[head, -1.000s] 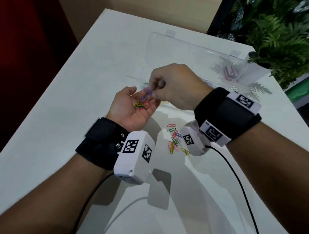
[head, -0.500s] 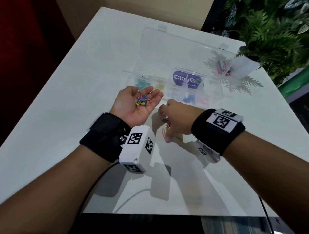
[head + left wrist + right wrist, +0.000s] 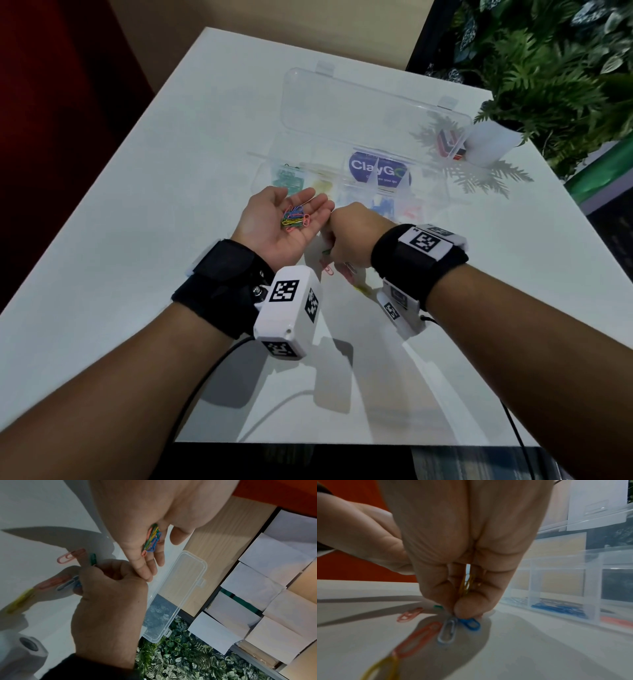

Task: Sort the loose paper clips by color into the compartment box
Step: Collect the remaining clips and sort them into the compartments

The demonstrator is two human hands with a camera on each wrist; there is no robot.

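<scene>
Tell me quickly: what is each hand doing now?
Left hand: open, palm up, mixed paper clips resting on it.
Right hand: pinching a yellow clip.

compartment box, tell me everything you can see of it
The compartment box is clear plastic, long and rectangular, lying on the white table beyond both hands. Its hinged lid is open and laid back flat, two small latch tabs on its far edge. Thin dividers split the tray into compartments; clips already sit sorted in some: green at the left end, yellow next, blue and red further right. A purple label shows through the middle. Neither hand touches it.
</scene>
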